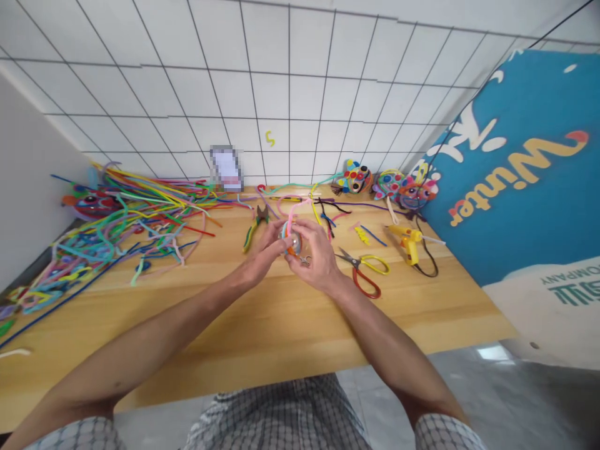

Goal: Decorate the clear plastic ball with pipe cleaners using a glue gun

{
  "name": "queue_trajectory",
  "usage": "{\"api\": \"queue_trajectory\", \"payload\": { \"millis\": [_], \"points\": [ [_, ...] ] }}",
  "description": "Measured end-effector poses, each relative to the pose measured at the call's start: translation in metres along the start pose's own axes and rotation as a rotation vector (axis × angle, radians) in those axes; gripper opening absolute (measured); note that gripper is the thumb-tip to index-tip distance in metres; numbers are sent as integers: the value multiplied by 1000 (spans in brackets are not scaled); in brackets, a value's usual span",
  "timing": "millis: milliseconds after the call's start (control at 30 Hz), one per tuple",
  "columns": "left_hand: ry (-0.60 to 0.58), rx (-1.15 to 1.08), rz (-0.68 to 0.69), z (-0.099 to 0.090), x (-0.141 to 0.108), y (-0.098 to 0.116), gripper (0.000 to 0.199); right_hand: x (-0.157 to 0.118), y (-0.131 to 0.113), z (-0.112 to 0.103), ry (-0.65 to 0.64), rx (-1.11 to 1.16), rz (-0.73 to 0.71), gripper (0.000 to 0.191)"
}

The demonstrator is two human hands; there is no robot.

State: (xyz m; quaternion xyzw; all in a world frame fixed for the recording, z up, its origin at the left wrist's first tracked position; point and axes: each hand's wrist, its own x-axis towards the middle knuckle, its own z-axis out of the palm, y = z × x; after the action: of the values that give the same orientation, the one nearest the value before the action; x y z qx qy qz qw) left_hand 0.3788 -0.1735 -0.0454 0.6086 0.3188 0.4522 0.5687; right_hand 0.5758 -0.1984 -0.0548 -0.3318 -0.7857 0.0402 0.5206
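Note:
Between my two hands, just above the middle of the table, is a small clear, shiny ball (295, 241) wrapped with orange, blue and pink pipe cleaners. My left hand (266, 251) grips its left side, thumb lying across the front. My right hand (316, 250) curls round the right side with fingers over the top. A pink pipe cleaner (290, 215) sticks up from the ball. Pliers (255, 230) with green-yellow handles lie left of my left hand. Scissors (363, 269) with one yellow and one red handle lie right of my right hand.
A tangled heap of coloured pipe cleaners (140, 219) covers the table's left side. A yellow glue gun (409, 242) with a cord lies right. Decorated fish-like crafts (355, 178) and a phone (227, 169) stand along the tiled wall. A blue printed board (525, 169) borders the right edge.

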Motion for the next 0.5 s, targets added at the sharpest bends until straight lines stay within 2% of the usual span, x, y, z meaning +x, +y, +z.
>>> {"api": "queue_trajectory", "payload": {
  "millis": [267, 500],
  "points": [
    [0, -156, -147, -13, -8, -7, 65, -10, 0, 13, -66, -47, -3, 72],
    [-114, -108, -129, -28, -19, -3, 60, -14, -8, 19, -77, -62, -17, 65]
  ]
}}
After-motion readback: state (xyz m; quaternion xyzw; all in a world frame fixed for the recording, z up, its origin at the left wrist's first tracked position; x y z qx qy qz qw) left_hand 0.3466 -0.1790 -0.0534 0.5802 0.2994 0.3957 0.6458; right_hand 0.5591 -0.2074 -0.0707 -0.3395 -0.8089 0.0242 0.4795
